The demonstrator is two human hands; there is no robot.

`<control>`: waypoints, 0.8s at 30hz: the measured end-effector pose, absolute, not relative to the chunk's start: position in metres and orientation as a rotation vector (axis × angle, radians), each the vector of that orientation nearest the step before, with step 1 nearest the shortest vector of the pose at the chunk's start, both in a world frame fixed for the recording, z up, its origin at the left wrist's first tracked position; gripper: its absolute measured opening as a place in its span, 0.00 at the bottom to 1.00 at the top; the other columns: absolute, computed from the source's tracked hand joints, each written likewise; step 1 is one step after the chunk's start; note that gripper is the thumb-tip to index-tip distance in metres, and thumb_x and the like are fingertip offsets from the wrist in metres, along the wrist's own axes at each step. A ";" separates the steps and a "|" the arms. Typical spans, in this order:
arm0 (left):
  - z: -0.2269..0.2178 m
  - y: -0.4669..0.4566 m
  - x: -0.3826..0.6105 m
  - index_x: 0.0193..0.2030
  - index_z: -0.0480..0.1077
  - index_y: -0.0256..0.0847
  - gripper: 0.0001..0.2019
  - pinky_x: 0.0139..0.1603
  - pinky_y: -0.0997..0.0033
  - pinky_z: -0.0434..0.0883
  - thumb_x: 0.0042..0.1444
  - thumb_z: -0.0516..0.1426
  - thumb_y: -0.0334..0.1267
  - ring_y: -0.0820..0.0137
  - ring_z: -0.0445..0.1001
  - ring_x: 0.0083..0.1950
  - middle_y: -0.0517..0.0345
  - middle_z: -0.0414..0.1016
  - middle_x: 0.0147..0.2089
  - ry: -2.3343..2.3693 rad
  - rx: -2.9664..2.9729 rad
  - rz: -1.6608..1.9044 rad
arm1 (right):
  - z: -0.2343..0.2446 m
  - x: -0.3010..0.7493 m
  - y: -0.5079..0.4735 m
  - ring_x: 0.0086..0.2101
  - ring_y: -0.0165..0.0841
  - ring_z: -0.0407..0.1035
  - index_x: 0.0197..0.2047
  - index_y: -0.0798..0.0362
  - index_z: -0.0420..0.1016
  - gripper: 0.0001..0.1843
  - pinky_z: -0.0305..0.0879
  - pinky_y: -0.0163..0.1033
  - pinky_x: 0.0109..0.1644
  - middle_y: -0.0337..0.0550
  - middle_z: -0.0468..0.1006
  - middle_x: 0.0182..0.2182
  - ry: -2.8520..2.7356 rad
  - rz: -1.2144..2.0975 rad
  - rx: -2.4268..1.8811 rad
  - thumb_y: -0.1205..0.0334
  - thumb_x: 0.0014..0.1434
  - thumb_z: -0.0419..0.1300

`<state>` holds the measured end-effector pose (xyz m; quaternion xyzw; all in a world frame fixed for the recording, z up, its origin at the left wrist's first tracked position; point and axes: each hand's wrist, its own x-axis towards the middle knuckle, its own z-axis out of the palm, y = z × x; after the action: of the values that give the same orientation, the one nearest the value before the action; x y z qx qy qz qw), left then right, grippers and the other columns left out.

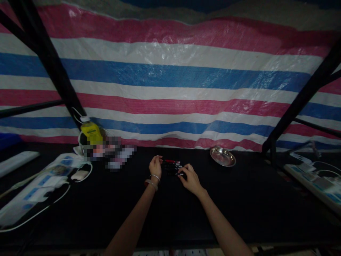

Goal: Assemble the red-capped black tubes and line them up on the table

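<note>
A red pen [172,161] and several black pens [173,167] lie side by side on the black tabletop [170,213], between my two hands. At their left ends is my left hand [155,167], its fingers bent and drawn together near the red pen's tip. What those fingers hold, if anything, is hidden. My right hand [190,179] has thumb and fingertips closed on the right end of the nearest black pen [174,174]. Bracelets [151,183] circle my left wrist. Dim light blurs the pens' details.
A shallow metal dish [223,156] stands back right. Back left are a yellow bottle [90,129] and blurred-out items [117,156]. White cables and packaging [39,188] lie along the left; a white box-like item [317,181] sits far right. Striped sheeting [170,78] hangs behind.
</note>
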<state>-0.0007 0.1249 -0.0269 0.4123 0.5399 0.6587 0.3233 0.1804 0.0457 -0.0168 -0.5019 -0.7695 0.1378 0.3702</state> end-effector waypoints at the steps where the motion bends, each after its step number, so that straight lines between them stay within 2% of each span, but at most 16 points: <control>1: -0.027 0.125 0.000 0.27 0.70 0.36 0.23 0.29 0.72 0.65 0.49 0.49 0.57 0.71 0.67 0.26 0.58 0.67 0.22 1.400 1.075 1.736 | -0.017 0.180 0.046 0.40 0.34 0.62 0.38 0.50 0.71 0.07 0.61 0.39 0.46 0.42 0.64 0.37 -1.957 0.378 -1.265 0.66 0.53 0.58; 5: -0.029 0.125 0.000 0.26 0.70 0.36 0.24 0.27 0.73 0.64 0.47 0.50 0.58 0.72 0.67 0.25 0.58 0.67 0.22 1.357 1.011 1.757 | -0.019 0.182 0.051 0.37 0.32 0.63 0.35 0.52 0.72 0.04 0.61 0.37 0.43 0.41 0.67 0.34 -1.771 0.617 -1.133 0.62 0.55 0.57; 10: -0.030 0.126 -0.002 0.27 0.70 0.34 0.27 0.23 0.74 0.61 0.47 0.49 0.61 0.72 0.66 0.23 0.57 0.67 0.21 1.358 0.930 1.746 | -0.025 0.191 0.062 0.23 0.25 0.59 0.35 0.54 0.73 0.14 0.56 0.32 0.27 0.36 0.67 0.24 -1.181 1.226 -0.981 0.52 0.50 0.62; 14: -0.026 0.121 -0.003 0.27 0.71 0.34 0.28 0.23 0.75 0.60 0.45 0.50 0.62 0.73 0.66 0.23 0.57 0.67 0.21 1.343 0.925 1.724 | -0.025 0.198 0.064 0.21 0.22 0.59 0.33 0.56 0.74 0.17 0.56 0.29 0.24 0.39 0.71 0.28 -0.718 1.595 -0.783 0.59 0.40 0.70; 20: -0.017 0.113 -0.002 0.28 0.71 0.34 0.28 0.24 0.74 0.61 0.47 0.50 0.62 0.72 0.66 0.24 0.57 0.67 0.22 1.352 0.975 1.677 | -0.019 0.204 0.059 0.17 0.18 0.50 0.31 0.56 0.73 0.10 0.50 0.25 0.18 0.37 0.70 0.25 -0.543 1.771 -0.591 0.62 0.47 0.67; 24: -0.010 0.106 0.001 0.27 0.70 0.36 0.27 0.26 0.72 0.63 0.50 0.48 0.61 0.72 0.65 0.25 0.58 0.66 0.22 1.366 1.066 1.670 | -0.016 0.200 0.052 0.18 0.18 0.53 0.32 0.55 0.73 0.11 0.49 0.25 0.18 0.37 0.70 0.24 -0.551 1.784 -0.636 0.61 0.45 0.68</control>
<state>0.0009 0.1063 -0.0099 0.4134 0.5296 0.6476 0.3595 0.2000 0.0518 -0.0163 -0.2689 -0.2329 0.7542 0.5519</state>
